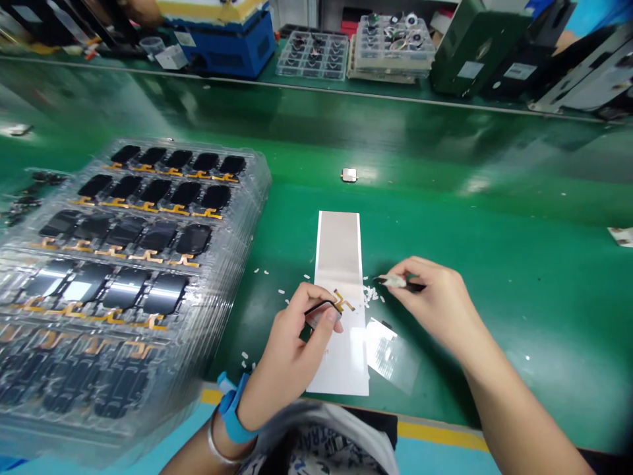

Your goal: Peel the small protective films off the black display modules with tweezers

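Observation:
My left hand (291, 346) pinches a small black-edged display module (322, 315) with a gold flex cable (344, 302), holding it just above a long white backing sheet (339, 343). My right hand (430, 300) is to the right of the sheet, with a small white-and-black item (393, 282) pinched in its fingertips; what it is, I cannot tell. White scraps (369, 295) lie beside the sheet, close to that item. A clear film piece (390, 349) lies under the right hand's side, partly on the sheet's edge.
Stacked clear trays of black modules with gold flex cables (133, 264) fill the left of the green bench mat (484, 224). A small metal part (349, 175) lies ahead. Beyond a raised rail stand parts trays (390, 49), a blue machine (222, 39) and a green case (475, 46).

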Action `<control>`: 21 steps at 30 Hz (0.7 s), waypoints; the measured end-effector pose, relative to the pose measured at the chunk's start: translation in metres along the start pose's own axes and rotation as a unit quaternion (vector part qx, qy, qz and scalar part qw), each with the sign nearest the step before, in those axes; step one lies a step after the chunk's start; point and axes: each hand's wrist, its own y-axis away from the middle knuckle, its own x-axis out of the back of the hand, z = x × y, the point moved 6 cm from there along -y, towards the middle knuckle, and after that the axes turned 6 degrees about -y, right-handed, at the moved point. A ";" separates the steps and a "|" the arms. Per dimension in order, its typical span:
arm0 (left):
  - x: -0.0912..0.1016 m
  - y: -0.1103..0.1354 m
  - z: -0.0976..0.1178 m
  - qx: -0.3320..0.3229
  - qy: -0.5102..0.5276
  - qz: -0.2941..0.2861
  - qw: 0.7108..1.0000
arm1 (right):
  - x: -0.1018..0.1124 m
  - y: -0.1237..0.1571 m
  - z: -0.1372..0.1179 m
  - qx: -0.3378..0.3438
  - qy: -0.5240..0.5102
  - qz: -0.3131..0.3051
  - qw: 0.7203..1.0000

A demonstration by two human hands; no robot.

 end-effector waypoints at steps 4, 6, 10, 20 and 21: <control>-0.003 0.001 0.002 0.022 0.052 -0.028 0.998 | -0.002 -0.003 0.012 -0.059 -0.090 -0.019 0.994; -0.005 0.001 0.004 0.019 0.068 -0.035 0.997 | -0.011 -0.003 0.007 -0.076 -0.157 -0.039 0.984; -0.007 0.002 0.006 0.007 0.069 -0.039 0.997 | -0.032 0.001 -0.012 -0.088 -0.275 -0.095 0.953; -0.008 0.003 -0.001 0.014 0.045 -0.053 0.997 | -0.054 0.012 -0.026 -0.083 -0.374 -0.174 0.907; -0.008 0.003 0.000 0.013 0.045 -0.056 0.997 | -0.054 0.012 -0.026 -0.086 -0.372 -0.172 0.908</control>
